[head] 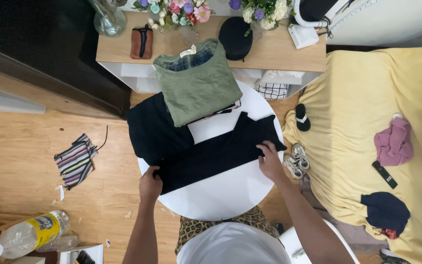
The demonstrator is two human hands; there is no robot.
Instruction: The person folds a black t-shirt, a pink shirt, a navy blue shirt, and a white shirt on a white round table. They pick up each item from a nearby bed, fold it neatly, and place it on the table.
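Note:
A black garment (211, 154) lies folded into a long band across a round white table (230, 193). My left hand (150, 184) grips its left end at the table's edge. Fingers of my right hand (270, 160) press flat on its right end. Behind it, a folded green top (196, 87) rests on a stack of folded clothes, partly over another black garment (152, 128) that hangs off the table's left side.
A wooden shelf (269, 51) behind the table holds flower vases, a brown pouch (141, 42) and a black cap (234, 36). A yellow-covered bed (367, 98) with clothes and a remote is on the right. Striped cloth (75, 160) and a plastic bottle (25, 234) lie on the floor.

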